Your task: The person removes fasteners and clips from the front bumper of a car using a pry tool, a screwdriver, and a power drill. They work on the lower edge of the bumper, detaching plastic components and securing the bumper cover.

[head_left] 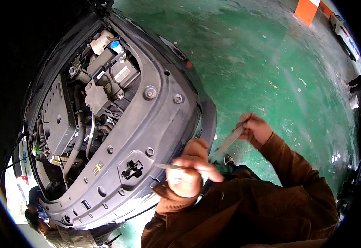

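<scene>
My left hand [186, 173] is closed on a slim tool with a thin grey metal shaft [170, 166], which points left over the front edge of the car's engine bay. A dark green part shows just right of the fingers; I cannot tell whether it is the tool's handle. Out to the right, over the green floor, my right hand [254, 129] pinches one end of a flat pale grey strip [230, 139]. The strip slants down and left toward my left hand. Beneath my left hand lies the grey plastic front cover [159, 111], with round fasteners and a latch opening [131, 168].
The open engine bay holds an engine cover [58, 118], a battery [122, 73] and a blue-capped reservoir [116, 46]. Another person [44, 227] is at the car's far front corner, lower left. An orange and white pillar [306, 11] and a parked car [345, 37] stand upper right.
</scene>
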Action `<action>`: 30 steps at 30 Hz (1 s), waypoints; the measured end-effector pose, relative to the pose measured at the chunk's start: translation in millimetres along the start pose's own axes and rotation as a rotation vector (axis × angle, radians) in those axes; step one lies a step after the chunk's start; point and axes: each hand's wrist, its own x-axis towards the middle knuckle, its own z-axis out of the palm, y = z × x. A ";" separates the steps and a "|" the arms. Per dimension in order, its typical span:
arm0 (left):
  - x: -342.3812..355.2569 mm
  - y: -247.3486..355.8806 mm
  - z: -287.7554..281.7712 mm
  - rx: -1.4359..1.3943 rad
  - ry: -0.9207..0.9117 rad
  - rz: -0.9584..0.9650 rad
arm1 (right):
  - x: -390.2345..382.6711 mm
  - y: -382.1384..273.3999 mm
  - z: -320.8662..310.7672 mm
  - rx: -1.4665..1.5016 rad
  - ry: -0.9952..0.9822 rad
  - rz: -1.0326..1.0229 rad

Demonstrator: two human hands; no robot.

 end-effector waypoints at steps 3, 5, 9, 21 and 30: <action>-7.6 -3.3 -6.5 -0.153 0.352 -0.115 | 0.3 -53.5 25.1 -0.783 -0.016 -0.190; -12.9 -10.0 1.2 -0.446 0.625 -0.336 | -2.3 -67.2 51.2 -1.187 -0.104 -0.437; -18.5 -56.7 -5.7 -0.525 0.660 -0.585 | 1.2 -75.4 101.8 -1.521 -0.302 -0.670; 23.4 -107.7 -28.1 -0.622 0.732 -0.624 | 43.0 -86.6 186.2 -2.059 -0.614 -0.565; 22.7 -99.6 -40.2 -0.839 0.721 -0.695 | 64.8 -91.4 230.0 -2.022 -0.599 -0.070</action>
